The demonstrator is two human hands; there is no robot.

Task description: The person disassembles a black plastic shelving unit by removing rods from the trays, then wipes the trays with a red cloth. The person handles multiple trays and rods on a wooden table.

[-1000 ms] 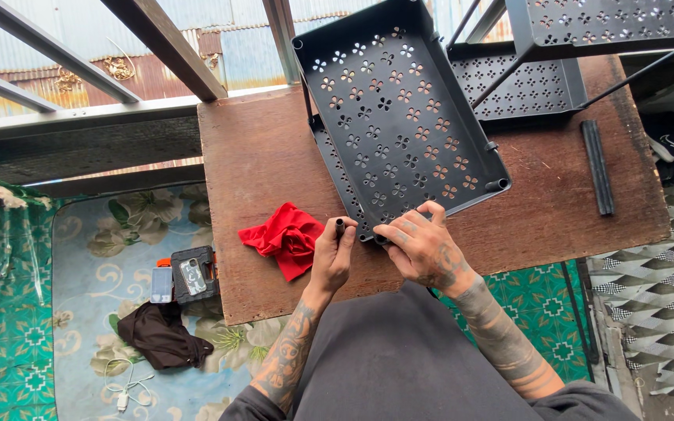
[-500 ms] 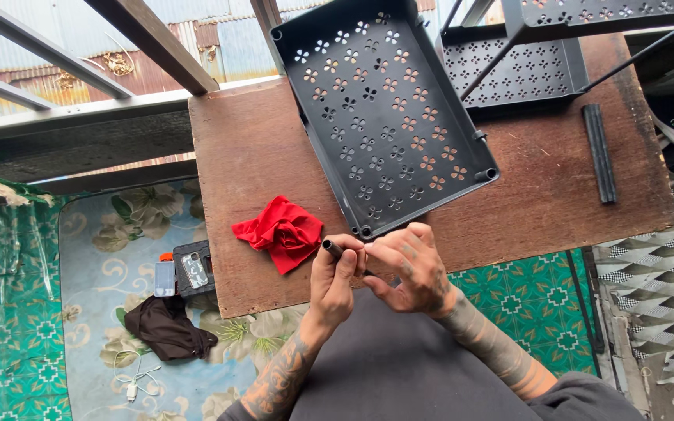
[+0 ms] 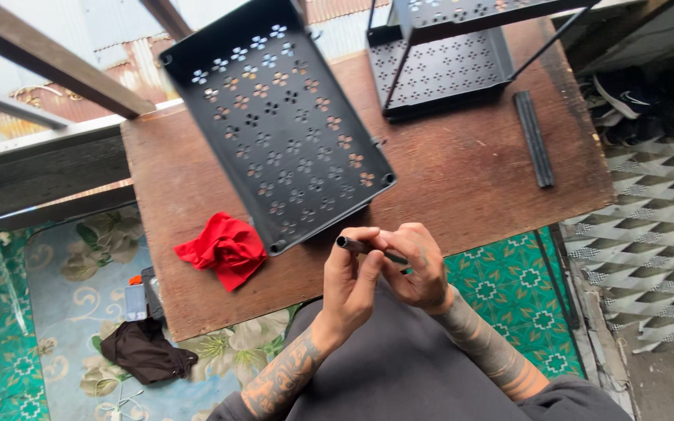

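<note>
Right now you hold a thin black tube (image 3: 350, 244) in both hands, just above your lap at the near edge of the worktop (image 3: 470, 179). Your left hand (image 3: 352, 277) has its fingers closed round the tube's open end. Your right hand (image 3: 416, 269) pinches the other end, where the fingers hide most of it.

The tube lies almost level and is clear of everything else. Its open end points toward the near corner of the perforated black tray (image 3: 274, 117), which stands tilted over the worktop. I cannot tell what props the tray up.

By my reading, you are readying or checking the tube in hand, and it is not yet joined to anything. The tray's corners show round sockets. If the tube goes into one, you need to turn it upright, line it up with the near corner and steady the tray with one hand.

A red cloth (image 3: 224, 248) lies just left of that corner. A second black rack (image 3: 442, 66) stands at the far side, and spare black rods (image 3: 533, 139) lie to the right of it.
</note>
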